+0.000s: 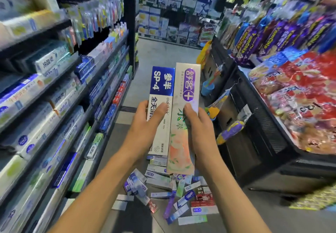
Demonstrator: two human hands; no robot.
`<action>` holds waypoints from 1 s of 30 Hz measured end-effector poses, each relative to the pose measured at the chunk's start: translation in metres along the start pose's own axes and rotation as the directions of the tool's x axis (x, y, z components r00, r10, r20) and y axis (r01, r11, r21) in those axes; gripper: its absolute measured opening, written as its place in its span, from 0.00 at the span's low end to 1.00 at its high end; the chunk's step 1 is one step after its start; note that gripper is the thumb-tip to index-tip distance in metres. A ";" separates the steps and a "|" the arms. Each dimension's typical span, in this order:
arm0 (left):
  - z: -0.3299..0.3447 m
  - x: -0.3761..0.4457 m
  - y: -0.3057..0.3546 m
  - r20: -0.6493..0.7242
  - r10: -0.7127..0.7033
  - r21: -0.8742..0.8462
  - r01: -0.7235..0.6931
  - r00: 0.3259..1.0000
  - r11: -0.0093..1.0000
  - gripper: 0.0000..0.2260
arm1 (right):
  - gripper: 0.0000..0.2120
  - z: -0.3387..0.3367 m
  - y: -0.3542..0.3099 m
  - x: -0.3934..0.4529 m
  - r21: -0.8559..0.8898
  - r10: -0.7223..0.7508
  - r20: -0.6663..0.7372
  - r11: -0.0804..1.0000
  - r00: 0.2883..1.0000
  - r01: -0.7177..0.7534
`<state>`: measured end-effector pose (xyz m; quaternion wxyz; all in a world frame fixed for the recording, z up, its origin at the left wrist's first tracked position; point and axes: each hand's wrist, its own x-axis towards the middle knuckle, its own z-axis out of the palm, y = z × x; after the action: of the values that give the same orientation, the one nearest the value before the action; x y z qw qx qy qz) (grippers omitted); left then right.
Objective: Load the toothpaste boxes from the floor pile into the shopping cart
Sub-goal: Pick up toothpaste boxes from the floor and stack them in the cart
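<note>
My left hand (145, 123) grips a blue-and-white toothpaste box (161, 87) marked SP-4, held upright in front of me. Beside it, my right hand (198, 125) grips a pale box with a purple label (189, 87) and a peach pattern; the two boxes touch side by side. Below my arms, a pile of several toothpaste boxes (169, 192) lies scattered on the grey floor. No shopping cart is in view.
Shelves of toothpaste boxes (54, 105) and hanging toothbrushes run along the left. On the right stands a black display bin (263, 123) full of red and purple snack bags (300, 96). The aisle floor (160, 54) leads to stacked cartons at the back.
</note>
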<state>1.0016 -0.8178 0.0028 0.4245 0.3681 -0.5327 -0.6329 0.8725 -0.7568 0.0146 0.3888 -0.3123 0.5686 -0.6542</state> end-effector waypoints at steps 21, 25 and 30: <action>0.156 -0.176 -0.020 0.876 -0.133 0.061 0.166 0.464 0.984 0.13 | 0.12 -0.094 -0.005 -0.285 -0.111 -0.172 -0.911 0.978 0.375 0.179; 0.184 -0.258 -0.036 0.952 -0.173 0.132 0.173 0.253 0.976 0.12 | 0.15 -0.112 0.007 -0.372 -0.119 -0.151 -0.973 0.977 0.176 0.178; 0.210 -0.377 -0.056 0.974 -0.225 0.217 0.188 0.021 0.958 0.13 | 0.19 -0.130 0.023 -0.489 -0.130 -0.126 -0.991 0.975 -0.038 0.180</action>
<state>0.9394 -0.3872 -0.0139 -0.1580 -0.0877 -0.6266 -0.7581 1.0109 -0.2700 -0.0125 -0.2012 0.1940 0.6242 -0.7295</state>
